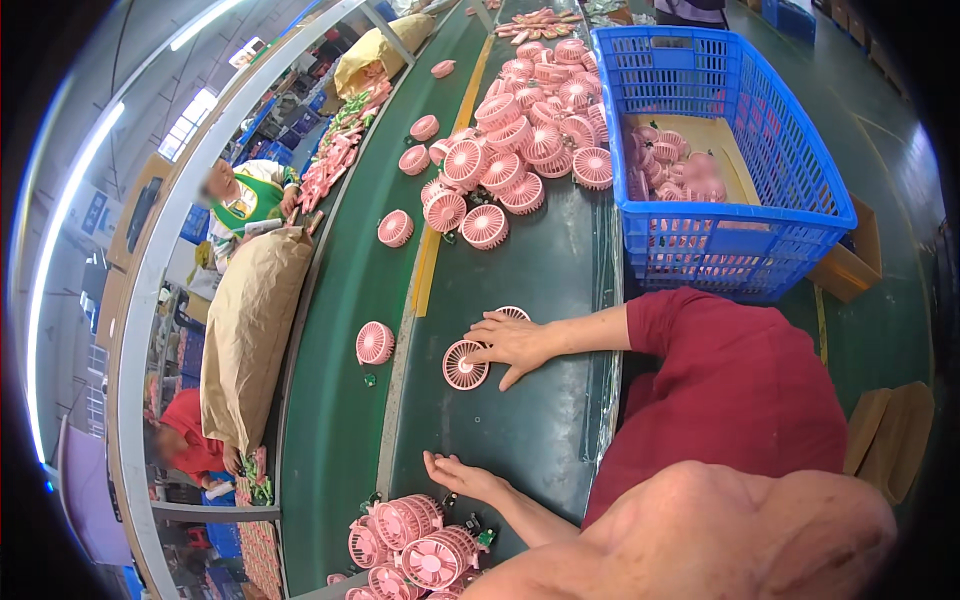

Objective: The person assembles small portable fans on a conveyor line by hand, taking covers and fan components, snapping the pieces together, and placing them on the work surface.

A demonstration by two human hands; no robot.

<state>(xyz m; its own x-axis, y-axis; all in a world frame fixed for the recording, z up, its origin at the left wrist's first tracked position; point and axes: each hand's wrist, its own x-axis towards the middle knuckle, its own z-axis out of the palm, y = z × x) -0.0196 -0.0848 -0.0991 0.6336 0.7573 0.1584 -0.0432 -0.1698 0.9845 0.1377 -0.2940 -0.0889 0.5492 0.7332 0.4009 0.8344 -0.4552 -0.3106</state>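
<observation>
My right hand (512, 344) is palm down on the dark green work surface, fingers spread. Its thumb side lies over a round pink handheld-fan head (465, 376), and another pink fan head (513, 313) shows partly behind the fingers. My left hand (466, 477) hovers nearer, palm turned up and fingers loosely extended, holding nothing. Close to it is a stack of pink fan heads (435, 560) with small green circuit boards. One more fan head (375, 343) lies on the belt to the left, a small board beside it.
A large heap of pink fan heads (520, 130) covers the far surface. At the right stands a blue plastic crate (740, 215) holding more pink parts. Across the green conveyor belt (330, 400) are a tan sack (255, 330) and two people at work. A cardboard box (850, 255) is beside the crate.
</observation>
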